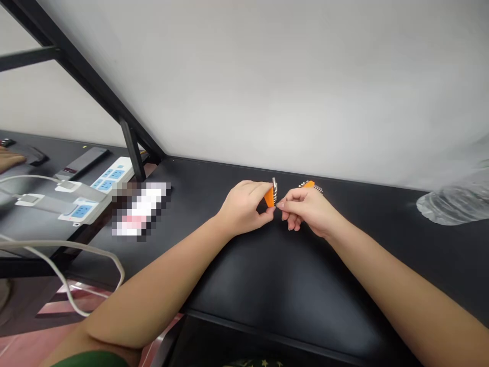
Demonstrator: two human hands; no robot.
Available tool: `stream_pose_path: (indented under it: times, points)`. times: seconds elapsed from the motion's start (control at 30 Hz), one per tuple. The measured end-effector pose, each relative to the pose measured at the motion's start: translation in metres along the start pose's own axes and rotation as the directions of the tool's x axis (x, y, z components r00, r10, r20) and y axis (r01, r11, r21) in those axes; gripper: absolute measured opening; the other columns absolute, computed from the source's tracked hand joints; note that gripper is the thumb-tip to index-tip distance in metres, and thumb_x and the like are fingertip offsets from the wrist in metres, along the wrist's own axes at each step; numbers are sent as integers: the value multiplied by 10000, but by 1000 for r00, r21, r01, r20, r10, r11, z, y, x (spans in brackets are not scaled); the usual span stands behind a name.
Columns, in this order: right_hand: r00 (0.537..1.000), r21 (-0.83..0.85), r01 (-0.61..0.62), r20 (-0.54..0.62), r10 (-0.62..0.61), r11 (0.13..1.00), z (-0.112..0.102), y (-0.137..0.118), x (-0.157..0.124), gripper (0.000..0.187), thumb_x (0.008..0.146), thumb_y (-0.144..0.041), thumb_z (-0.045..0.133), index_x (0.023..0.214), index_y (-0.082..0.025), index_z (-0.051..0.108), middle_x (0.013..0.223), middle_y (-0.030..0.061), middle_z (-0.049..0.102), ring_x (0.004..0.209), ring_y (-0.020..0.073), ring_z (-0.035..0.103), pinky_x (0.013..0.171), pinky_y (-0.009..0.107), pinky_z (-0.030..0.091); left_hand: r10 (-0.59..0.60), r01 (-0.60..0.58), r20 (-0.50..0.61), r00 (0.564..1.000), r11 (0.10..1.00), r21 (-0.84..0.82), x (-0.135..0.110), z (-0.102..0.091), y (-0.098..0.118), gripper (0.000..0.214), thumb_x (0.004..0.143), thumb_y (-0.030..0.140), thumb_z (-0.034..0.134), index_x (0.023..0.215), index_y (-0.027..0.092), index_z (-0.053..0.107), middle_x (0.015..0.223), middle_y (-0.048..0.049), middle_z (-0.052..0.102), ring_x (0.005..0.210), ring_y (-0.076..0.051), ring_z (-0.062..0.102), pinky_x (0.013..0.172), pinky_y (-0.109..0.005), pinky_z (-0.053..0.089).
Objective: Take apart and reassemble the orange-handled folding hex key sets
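My left hand (246,206) is closed around an orange hex key holder (269,198), thumb below and fingers above. Silver hex keys (274,188) stand in a row along its right side. The fingertips of my right hand (300,206) pinch at the lower end of that row, close to my left thumb. What they hold looks like a small hex key, of which only a tiny dark bit shows. Just behind my right hand lies a second orange hex key holder (309,184) with several silver keys, partly hidden by the hand.
Beyond the black table (290,290) rises a pale wall. A pixelated object (141,210) lies at the left. Past the black frame (132,150) are a white power strip (110,178), cables, a phone (82,162) and another person's hand (9,159). Clear plastic (446,206) sits at right.
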State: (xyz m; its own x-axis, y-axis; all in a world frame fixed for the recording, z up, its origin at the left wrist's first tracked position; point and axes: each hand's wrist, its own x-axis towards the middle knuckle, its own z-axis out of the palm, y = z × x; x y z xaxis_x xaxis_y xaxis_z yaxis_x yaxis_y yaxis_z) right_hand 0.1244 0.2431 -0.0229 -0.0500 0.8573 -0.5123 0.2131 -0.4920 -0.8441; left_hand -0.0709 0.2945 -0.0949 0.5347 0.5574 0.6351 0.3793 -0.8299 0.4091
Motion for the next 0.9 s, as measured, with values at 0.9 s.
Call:
stream_pose_path:
  times: [0.9]
  points:
    - [965, -180, 224, -95, -244, 958, 0, 30, 15, 284, 899, -489, 654, 881, -211, 600, 768, -2, 649, 520, 132, 584, 483, 276, 464, -245, 238, -13, 969, 951, -197, -5, 7, -2, 447, 794, 293, 712, 1220, 186, 630, 1097, -70, 767, 917, -203, 742, 832, -325, 601]
